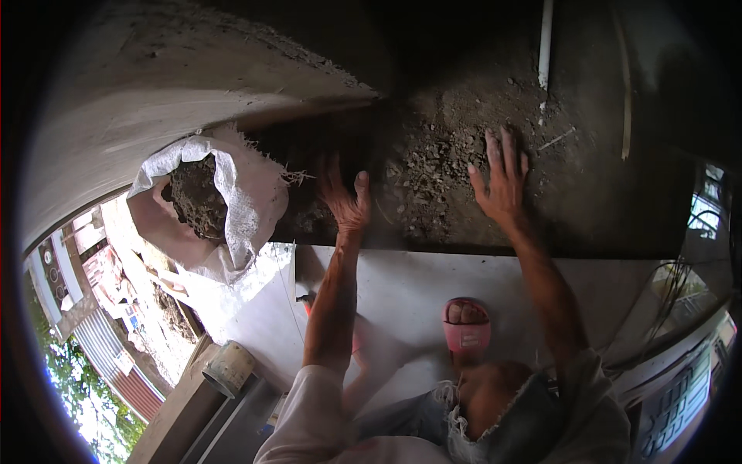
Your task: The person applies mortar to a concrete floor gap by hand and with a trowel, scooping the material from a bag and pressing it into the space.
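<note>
Both of my arms reach forward over a dark, dirt-covered surface (618, 224). Loose rubble and soil (429, 174) lie spread across it, heaviest between my hands. My left hand (343, 199) is open near the left of the rubble, thumb apart, its fingertips dim in shadow. On the right, my right hand (502, 182) is also open, fingers stretched over the rubble's right side. Neither hand holds anything. Left of my left hand stands a white woven sack (261, 182) with a frayed edge and rolled-down mouth, containing dark clumped soil (197, 193).
A white pipe (546, 46) and a thin stick (625, 93) lie at the far right. A pale wall (116, 108) rises at the left. Below, my foot in a pink slipper (468, 334) rests on a white surface. A round pipe end (229, 370) is lower left, near a bright outdoor opening.
</note>
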Demonstrator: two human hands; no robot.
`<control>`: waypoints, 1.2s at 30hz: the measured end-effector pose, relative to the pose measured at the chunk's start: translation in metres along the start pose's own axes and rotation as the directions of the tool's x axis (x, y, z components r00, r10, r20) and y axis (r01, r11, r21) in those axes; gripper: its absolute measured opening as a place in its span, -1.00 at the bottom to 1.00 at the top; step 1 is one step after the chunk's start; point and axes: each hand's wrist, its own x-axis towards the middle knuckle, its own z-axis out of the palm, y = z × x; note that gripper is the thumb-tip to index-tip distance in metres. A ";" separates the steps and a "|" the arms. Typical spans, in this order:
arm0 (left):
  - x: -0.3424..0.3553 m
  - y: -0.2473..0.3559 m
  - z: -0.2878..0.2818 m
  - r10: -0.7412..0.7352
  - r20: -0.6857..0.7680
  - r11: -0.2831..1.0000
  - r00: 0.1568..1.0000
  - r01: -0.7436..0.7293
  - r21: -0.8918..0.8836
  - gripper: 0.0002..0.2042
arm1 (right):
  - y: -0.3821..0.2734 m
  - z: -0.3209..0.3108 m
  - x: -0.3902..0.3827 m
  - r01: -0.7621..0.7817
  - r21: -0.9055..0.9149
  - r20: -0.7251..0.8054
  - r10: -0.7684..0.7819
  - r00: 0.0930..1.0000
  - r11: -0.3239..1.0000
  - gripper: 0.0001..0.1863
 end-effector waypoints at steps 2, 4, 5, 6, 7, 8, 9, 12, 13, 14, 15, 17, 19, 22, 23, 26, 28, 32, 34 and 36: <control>-0.004 0.015 0.014 0.046 -0.020 0.999 0.999 -0.046 0.003 -0.36 | -0.024 0.019 0.011 0.002 0.020 -0.024 -0.001 1.000 1.000 -0.27; -0.018 0.040 0.037 0.076 -0.018 0.997 0.997 -0.076 -0.010 -0.39 | -0.044 0.036 0.012 -0.055 0.085 -0.049 0.060 0.997 0.995 -0.30; -0.022 0.050 0.043 -0.022 -0.020 0.993 1.000 0.020 -0.113 -0.43 | -0.054 0.041 0.012 -0.058 0.129 -0.039 0.063 0.997 0.990 -0.34; -0.020 0.062 0.044 -0.116 -0.026 0.972 0.993 0.109 -0.210 -0.47 | -0.067 0.046 0.015 -0.060 0.132 -0.040 0.066 0.997 0.989 -0.34; -0.016 0.072 0.047 -0.081 -0.074 0.965 0.994 0.059 -0.254 -0.48 | -0.076 0.052 0.015 -0.077 0.276 -0.068 0.100 0.993 0.958 -0.40; -0.020 0.085 0.047 -0.083 -0.071 0.964 0.994 0.062 -0.258 -0.48 | -0.082 0.054 0.014 -0.087 0.413 -0.091 0.136 0.987 0.907 -0.45; -0.023 0.100 0.050 -0.205 0.006 0.874 0.979 0.186 -0.450 -0.50 | -0.084 0.054 0.015 -0.086 0.407 -0.091 0.134 0.987 0.909 -0.45; -0.026 0.118 0.049 -0.373 0.224 0.584 0.900 0.415 -0.697 -0.55 | -0.093 0.048 0.016 -0.241 0.850 0.071 0.351 0.934 0.468 -0.53; -0.026 0.115 0.047 -0.471 0.374 0.200 0.799 0.510 -0.837 -0.56 | -0.100 0.042 0.016 -0.400 0.911 0.285 0.546 0.788 0.102 -0.52; -0.027 0.111 0.046 -0.485 0.541 -0.220 0.687 0.503 -0.836 -0.58 | -0.107 0.039 0.018 -0.456 0.841 0.530 0.618 0.581 -0.291 -0.51; -0.022 0.113 0.034 -0.416 0.619 -0.416 0.666 0.466 -0.781 -0.59 | -0.114 0.042 0.023 -0.412 0.859 0.498 0.686 0.530 -0.305 -0.49; -0.028 0.106 0.025 -0.341 0.622 -0.515 0.705 0.413 -0.751 -0.59 | -0.122 0.039 0.020 -0.417 0.843 0.526 0.675 0.517 -0.338 -0.49; -0.026 0.097 0.004 -0.309 0.539 -0.568 0.784 0.302 -0.765 -0.59 | -0.143 0.035 0.021 -0.422 0.811 0.584 0.614 0.531 -0.406 -0.50; -0.015 0.117 -0.037 -0.452 0.399 -0.456 0.798 0.179 -0.872 -0.59 | -0.169 0.010 0.036 -0.328 0.626 0.615 0.190 0.765 -0.707 -0.45; -0.009 0.117 -0.056 -0.460 0.373 -0.438 0.805 0.160 -0.885 -0.59 | -0.190 -0.010 0.047 -0.350 0.689 0.579 0.191 0.793 -0.634 -0.48; 0.013 0.106 -0.156 -0.414 0.048 -0.164 0.909 -0.022 -0.986 -0.59 | -0.280 -0.053 0.083 -0.401 0.850 0.466 0.132 0.875 -0.341 -0.55; 0.037 0.097 -0.208 -0.360 -0.014 -0.358 0.933 -0.152 -0.921 -0.53 | -0.326 -0.081 0.121 -0.330 0.923 0.332 -0.025 0.943 -0.197 -0.54; 0.107 0.039 -0.267 -0.506 -0.113 0.439 0.855 0.143 -0.887 -0.54 | -0.389 -0.057 0.171 -0.034 0.981 0.032 0.012 0.999 0.192 -0.59; 0.112 0.000 -0.298 -0.383 -0.204 0.778 0.901 0.195 -0.597 -0.51 | -0.392 -0.068 0.159 0.104 0.994 -0.104 0.000 0.995 0.009 -0.56; 0.101 -0.019 -0.306 -0.316 -0.249 0.884 0.915 0.189 -0.429 -0.48 | -0.352 -0.070 0.126 0.175 0.985 -0.175 -0.124 0.977 -0.012 -0.54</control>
